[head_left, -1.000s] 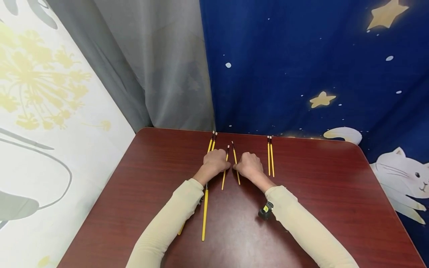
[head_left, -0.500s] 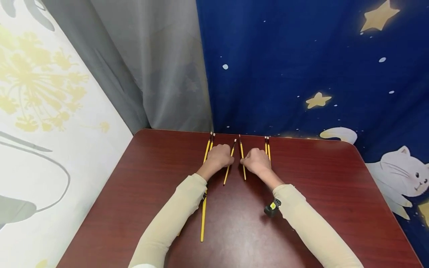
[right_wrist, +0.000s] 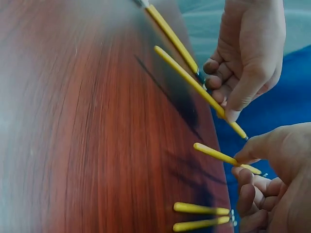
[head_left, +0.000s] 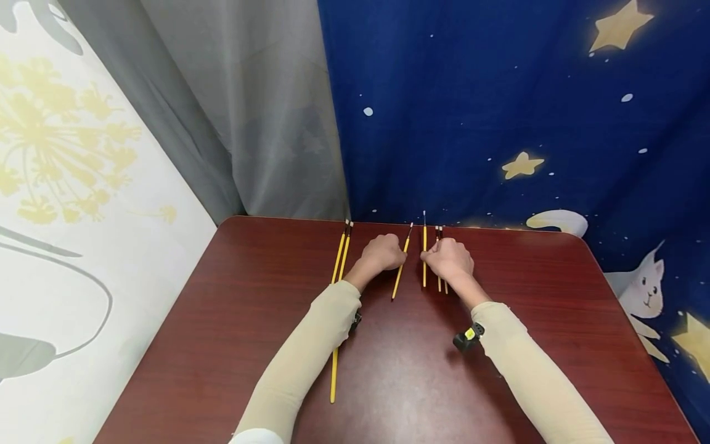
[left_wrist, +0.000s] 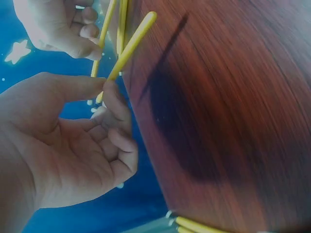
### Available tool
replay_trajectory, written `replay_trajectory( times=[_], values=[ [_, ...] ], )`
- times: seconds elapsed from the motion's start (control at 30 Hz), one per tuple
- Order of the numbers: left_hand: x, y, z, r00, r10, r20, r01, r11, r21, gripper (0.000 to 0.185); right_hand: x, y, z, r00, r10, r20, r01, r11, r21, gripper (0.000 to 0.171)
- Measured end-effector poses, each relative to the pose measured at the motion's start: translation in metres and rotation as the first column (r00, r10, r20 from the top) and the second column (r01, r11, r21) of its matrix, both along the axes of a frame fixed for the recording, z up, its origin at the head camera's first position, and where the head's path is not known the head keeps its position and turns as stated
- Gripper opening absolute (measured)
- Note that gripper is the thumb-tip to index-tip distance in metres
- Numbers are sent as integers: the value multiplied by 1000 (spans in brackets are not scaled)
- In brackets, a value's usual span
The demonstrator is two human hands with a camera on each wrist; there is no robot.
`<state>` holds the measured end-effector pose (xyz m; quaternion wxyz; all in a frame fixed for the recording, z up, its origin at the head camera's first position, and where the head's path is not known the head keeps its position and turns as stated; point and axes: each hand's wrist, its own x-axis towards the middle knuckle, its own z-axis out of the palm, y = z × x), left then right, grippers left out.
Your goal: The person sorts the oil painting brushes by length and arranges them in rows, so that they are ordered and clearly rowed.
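In the head view my left hand (head_left: 383, 254) pinches a thin yellow-handled paintbrush (head_left: 397, 285) between thumb and fingertips, bristles pointing away. Beside it, my right hand (head_left: 450, 258) pinches a second thin paintbrush (head_left: 424, 237), whose tip overlaps the table's far edge. The wrist views show both brushes raised, their shadows falling apart from them; the left-hand brush (right_wrist: 189, 80) and right-hand brush (right_wrist: 214, 154) point handle-end toward the tabletop. A pair of small paintbrushes (right_wrist: 199, 208) lies just right of my right hand, partly covered by it in the head view.
Longer yellow paintbrushes (head_left: 338, 256) lie to the left, partly under my left forearm, with one handle (head_left: 334, 376) showing nearer me. The dark red wooden table (head_left: 238, 308) ends at a grey curtain (head_left: 288, 123) and a blue star-patterned curtain (head_left: 421, 123).
Both hands have moved right and slightly farther away, carrying their brushes. The right hand now partly covers the small pair. The right-hand brush has turned nearly straight away from me.
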<state>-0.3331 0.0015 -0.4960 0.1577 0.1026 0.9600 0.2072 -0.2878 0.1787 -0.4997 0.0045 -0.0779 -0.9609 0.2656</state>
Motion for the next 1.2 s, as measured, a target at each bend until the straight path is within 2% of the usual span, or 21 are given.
replay_trajectory(
  times=[0.1, 0.13, 0.17, 0.3, 0.33, 0.37, 0.43, 0.57, 0.67, 0.83, 0.9, 0.93, 1.13, 1.2],
  values=[
    [-8, 11, -8, 1000, 17, -8, -17, 1000, 18, 40, -1, 8, -3, 1000, -22, -7, 22, 1000, 0, 25],
    [-14, 15, -15, 999, 24, -26, -23, 1000, 16, 42, -1, 11, -4, 1000, -27, -7, 27, 1000, 0, 25],
    [-10, 19, -8, 1000, 30, -10, -30, 999, 14, 41, -2, 13, -5, 999, -31, -9, 31, 1000, -1, 25],
    [-30, 31, -37, 998, 49, -34, -48, 999, 17, 43, -2, 18, -10, 999, -33, -1, 33, 999, -1, 31],
    [-39, 32, -47, 999, 44, -28, -44, 999, 21, 43, -2, 18, -11, 999, -34, 0, 34, 999, 2, 32],
    [-40, 34, -48, 999, 44, -8, -44, 999, 23, 42, -1, 19, -12, 999, -32, 1, 32, 999, 5, 34],
    [-44, 38, -56, 998, 55, -19, -55, 998, 17, 41, 0, 19, -13, 1000, -28, 3, 28, 1000, 10, 36],
    [-35, 42, -41, 997, 76, 30, -77, 997, 9, 33, 0, 20, -16, 1000, -23, 6, 23, 1000, 17, 35],
    [-37, 46, -42, 996, 79, 35, -79, 997, 1, 29, 0, 21, -17, 1000, -22, 14, 22, 1000, 21, 33],
    [-15, 54, -23, 997, 82, -7, -82, 997, -2, 26, 0, 22, -20, 1000, -14, 15, 13, 999, 41, 31],
    [-2, 55, -8, 997, 82, -8, -82, 997, -4, 25, 0, 21, -21, 1000, -11, 13, 10, 998, 56, 32],
    [-7, 57, -14, 997, 81, -18, -82, 997, -11, 24, 0, 21, -21, 1000, -8, 13, 7, 998, 64, 32],
    [-19, 61, -21, 996, 93, 1, -93, 995, -44, 18, -2, 18, -22, 1000, 2, 21, -4, 995, 101, 31],
    [-17, 61, -18, 996, 95, -2, -95, 994, -50, 18, -3, 17, -23, 1000, 2, 19, -4, 994, 110, 32]
  ],
)
